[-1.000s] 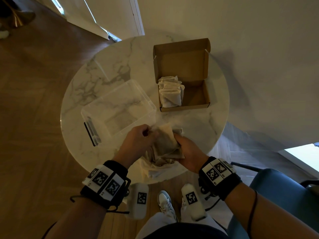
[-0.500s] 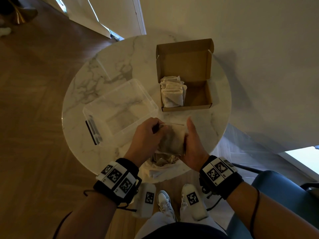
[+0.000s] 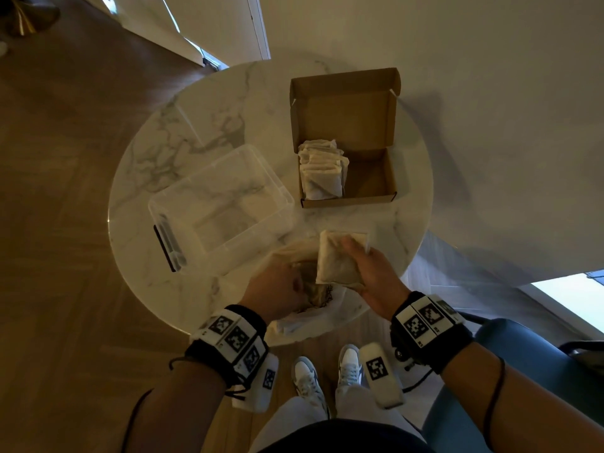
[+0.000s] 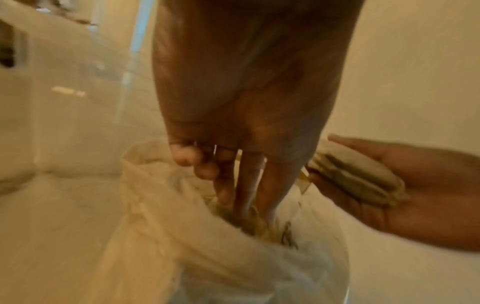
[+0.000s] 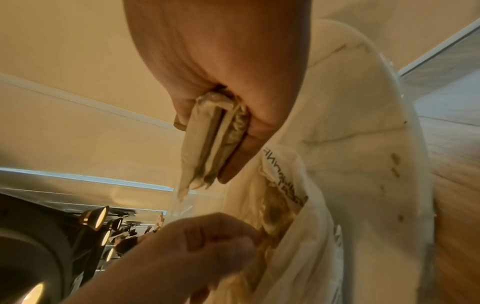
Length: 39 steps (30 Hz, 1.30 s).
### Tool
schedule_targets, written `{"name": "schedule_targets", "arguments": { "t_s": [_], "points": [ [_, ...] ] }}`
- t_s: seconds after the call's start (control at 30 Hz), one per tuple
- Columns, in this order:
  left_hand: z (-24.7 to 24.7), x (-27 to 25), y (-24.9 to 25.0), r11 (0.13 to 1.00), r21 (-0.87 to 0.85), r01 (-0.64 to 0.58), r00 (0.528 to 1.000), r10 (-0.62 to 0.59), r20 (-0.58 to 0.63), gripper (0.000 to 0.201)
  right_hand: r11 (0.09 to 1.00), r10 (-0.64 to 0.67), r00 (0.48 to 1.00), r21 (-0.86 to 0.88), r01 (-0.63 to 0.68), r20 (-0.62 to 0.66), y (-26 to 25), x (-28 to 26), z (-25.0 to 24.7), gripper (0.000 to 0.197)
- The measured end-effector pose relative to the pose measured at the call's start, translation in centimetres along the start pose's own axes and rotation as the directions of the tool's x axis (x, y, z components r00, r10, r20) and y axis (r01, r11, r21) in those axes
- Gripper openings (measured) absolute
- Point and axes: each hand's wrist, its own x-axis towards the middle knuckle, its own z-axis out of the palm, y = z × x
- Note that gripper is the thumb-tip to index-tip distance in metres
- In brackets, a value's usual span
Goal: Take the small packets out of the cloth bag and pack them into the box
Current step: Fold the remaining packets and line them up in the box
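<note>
My right hand [image 3: 356, 256] grips a small stack of beige packets [image 3: 336, 259] just above the table, held between thumb and fingers [image 5: 233, 164] in the right wrist view. The packets [image 5: 207, 139] hang over the open cloth bag [image 5: 298, 205]. The white cloth bag [image 3: 307, 322] lies at the table's near edge. My left hand [image 3: 277, 286] reaches into its mouth, and its fingers [image 4: 246, 185] go down among the packets inside with the tips hidden. The brown cardboard box [image 3: 376, 191] stands open further back, with several packets [image 3: 322, 171] stacked in its left half.
A clear plastic tub [image 3: 222, 207] stands left of the box and close to the bag. The round marble table [image 3: 163, 158] ends just behind my wrists. A wall runs along the right, and a blue chair [image 3: 539, 371] is at my right side.
The right hand has lifted the stack of packets out of the bag, up and to the right. The left hand has left the stack and dipped into the bag.
</note>
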Motion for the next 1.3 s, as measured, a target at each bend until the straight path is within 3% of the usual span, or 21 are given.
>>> {"name": "schedule_targets", "arguments": {
  "t_s": [0.1, 0.2, 0.27, 0.37, 0.5, 0.57, 0.77, 1.0, 1.07, 1.17, 1.3],
  "points": [
    [1.9, 0.2, -0.2, 0.959, 0.279, 0.040, 0.998, -0.025, -0.057, 0.021, 1.000, 0.007, 1.000, 0.001, -0.007, -0.007, -0.1, -0.1, -0.6, 0.027],
    [2.2, 0.3, 0.0, 0.960, 0.279, 0.029, 0.988, 0.014, -0.151, 0.023, 0.997, -0.003, 0.998, -0.082, -0.002, -0.060, -0.2, -0.2, -0.7, 0.022],
    [1.7, 0.5, -0.2, 0.984, 0.176, -0.030, 0.981, 0.063, -0.183, 0.023, 0.989, -0.018, 0.995, -0.151, 0.003, -0.099, -0.1, 0.0, -1.0, 0.023],
    [0.2, 0.1, -0.4, 0.985, -0.117, -0.124, 0.959, 0.089, -0.268, 0.018, 0.976, -0.030, 0.990, -0.220, -0.001, -0.137, 0.0, 0.0, -1.1, 0.027],
    [-1.8, -1.3, -0.7, 0.860, -0.486, -0.153, 0.969, 0.035, -0.244, 0.025, 0.959, -0.055, 0.993, -0.282, 0.022, -0.107, 0.2, -0.2, -1.2, 0.021],
    [-2.7, -1.8, -0.7, 0.803, -0.571, -0.167, 0.969, 0.029, -0.244, 0.023, 0.942, -0.062, 0.993, -0.334, 0.025, -0.099, 0.3, -0.2, -0.9, 0.017],
    [-4.8, -2.0, 0.4, 0.524, -0.824, -0.217, 0.969, 0.017, -0.245, 0.022, 0.936, -0.033, 0.993, -0.352, -0.007, -0.109, 0.4, 0.0, -0.5, 0.030],
    [-6.4, -1.5, 3.3, 0.335, -0.915, -0.223, 0.969, -0.029, -0.247, 0.019, 0.961, 0.040, 0.995, -0.268, -0.062, -0.087, 0.2, 0.1, 0.3, 0.034],
    [-6.9, -1.3, 4.3, 0.336, -0.889, -0.311, 0.941, -0.025, -0.338, 0.012, 0.972, 0.123, 0.992, -0.199, -0.127, -0.032, 0.2, 0.0, 0.6, 0.039],
    [-7.0, -1.6, 5.4, 0.420, -0.792, -0.444, 0.888, 0.091, -0.450, 0.009, 0.971, 0.237, 0.967, 0.019, -0.240, 0.091, 0.1, -0.1, 0.3, 0.035],
    [-4.5, -2.2, 5.0, 0.647, -0.633, -0.425, 0.899, 0.220, -0.378, 0.016, 0.944, 0.266, 0.951, 0.157, -0.290, 0.159, -0.3, -0.3, -0.8, 0.045]
  ]
}}
